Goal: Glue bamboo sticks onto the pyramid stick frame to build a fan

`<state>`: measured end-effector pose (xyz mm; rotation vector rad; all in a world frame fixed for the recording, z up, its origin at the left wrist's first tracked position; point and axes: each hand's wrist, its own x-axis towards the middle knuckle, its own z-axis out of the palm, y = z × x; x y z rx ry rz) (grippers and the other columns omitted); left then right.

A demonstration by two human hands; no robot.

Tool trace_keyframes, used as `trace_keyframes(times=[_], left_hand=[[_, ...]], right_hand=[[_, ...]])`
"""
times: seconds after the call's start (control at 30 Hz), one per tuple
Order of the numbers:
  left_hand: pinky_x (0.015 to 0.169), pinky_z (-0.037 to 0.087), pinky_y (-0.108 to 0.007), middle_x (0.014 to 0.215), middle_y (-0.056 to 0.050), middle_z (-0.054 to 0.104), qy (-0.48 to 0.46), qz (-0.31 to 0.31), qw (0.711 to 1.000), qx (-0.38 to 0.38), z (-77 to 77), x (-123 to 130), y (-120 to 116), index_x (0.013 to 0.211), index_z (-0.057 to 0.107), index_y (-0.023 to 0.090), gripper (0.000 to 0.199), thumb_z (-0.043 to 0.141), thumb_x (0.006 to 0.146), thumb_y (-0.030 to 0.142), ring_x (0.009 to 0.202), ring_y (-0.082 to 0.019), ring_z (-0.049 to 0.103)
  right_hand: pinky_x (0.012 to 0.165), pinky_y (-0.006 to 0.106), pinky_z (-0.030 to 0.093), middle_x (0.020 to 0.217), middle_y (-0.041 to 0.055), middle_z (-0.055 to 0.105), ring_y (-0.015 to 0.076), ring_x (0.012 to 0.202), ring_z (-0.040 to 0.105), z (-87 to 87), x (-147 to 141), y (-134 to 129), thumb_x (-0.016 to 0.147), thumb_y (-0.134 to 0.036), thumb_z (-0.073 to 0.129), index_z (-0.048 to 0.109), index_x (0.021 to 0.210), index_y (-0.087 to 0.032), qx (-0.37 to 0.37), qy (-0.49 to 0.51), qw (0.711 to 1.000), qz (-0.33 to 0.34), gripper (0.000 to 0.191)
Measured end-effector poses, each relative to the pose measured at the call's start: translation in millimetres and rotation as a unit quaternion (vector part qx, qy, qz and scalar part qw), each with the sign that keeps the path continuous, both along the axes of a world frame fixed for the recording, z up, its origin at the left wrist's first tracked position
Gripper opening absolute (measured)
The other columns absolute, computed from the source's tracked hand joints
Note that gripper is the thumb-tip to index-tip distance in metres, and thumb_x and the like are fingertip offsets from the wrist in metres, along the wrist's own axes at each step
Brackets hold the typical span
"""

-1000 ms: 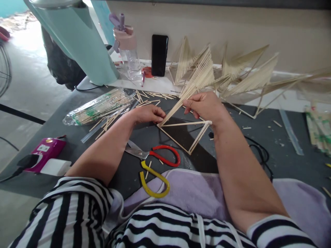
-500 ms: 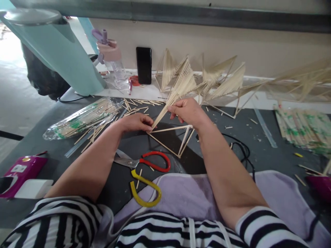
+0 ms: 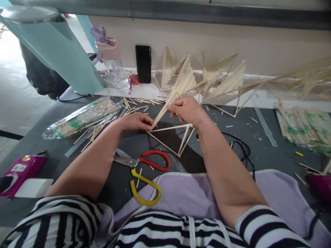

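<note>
Barely shifted, the stick frame (image 3: 162, 112) slants from left hand (image 3: 136, 121) past right hand (image 3: 188, 108), each grip pinching it.

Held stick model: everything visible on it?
The stick model is made of thin, pale, wood-like sticks. Its lower part is an open, roughly triangular frame at the dark tabletop, with whitish, glue-like stuff at the right corner. From the left corner, close-set sticks slant up and away rightward, fanning out. The left hand holds it near that corner; the right hand pinches the sticks farther up. Similar models behind make its far edge unclear.
</note>
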<state>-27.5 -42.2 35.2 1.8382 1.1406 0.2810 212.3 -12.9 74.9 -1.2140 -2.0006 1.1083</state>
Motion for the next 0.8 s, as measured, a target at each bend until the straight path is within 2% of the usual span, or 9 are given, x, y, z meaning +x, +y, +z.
trace_keyframes(times=[0.2,0.37,0.63,0.8], left_hand=[[0.081,0.046,-0.026,0.094,-0.003,0.072,-0.023,0.008,1.000,-0.013,-1.7,-0.4,-0.6,0.096,0.077,0.020,0.029,0.071,0.071,0.033,0.088,-0.019,0.063],[0.080,0.047,-0.028,0.092,-0.004,0.073,-0.049,0.019,0.998,-0.031,-2.2,-0.6,-1.1,0.090,0.079,0.020,0.025,0.072,0.069,0.029,0.086,-0.019,0.064],[0.084,0.046,-0.029,0.096,-0.004,0.072,-0.036,0.007,0.999,-0.035,-4.5,-2.1,-0.4,0.094,0.077,0.019,0.025,0.069,0.072,0.028,0.089,-0.019,0.064],[0.087,0.045,-0.028,0.097,-0.004,0.071,-0.027,-0.003,0.999,-0.021,-5.1,-3.0,0.9,0.098,0.076,0.018,0.029,0.070,0.072,0.031,0.093,-0.019,0.063]], right_hand=[[0.039,0.023,0.030,0.050,-0.0010,0.061,0.0040,0.033,0.040,0.1,0.0,-0.2,0.081,-0.029,0.062,0.067,0.061,-0.013,-0.003,0.002,1.000,0.001,0.025],[0.041,0.024,0.028,0.045,-0.0023,0.056,0.0042,0.032,0.038,3.0,0.1,-2.7,0.081,-0.030,0.063,0.068,0.061,-0.013,0.003,-0.017,1.000,-0.010,0.027],[0.043,0.024,0.032,0.044,-0.0023,0.055,0.0051,0.033,0.039,-1.9,1.7,0.1,0.080,-0.032,0.063,0.069,0.062,-0.014,0.017,-0.010,1.000,-0.007,0.026],[0.041,0.024,0.030,0.044,-0.0020,0.056,0.0051,0.033,0.039,-0.5,0.9,-0.5,0.080,-0.030,0.063,0.068,0.062,-0.014,0.005,-0.006,1.000,-0.011,0.025]])
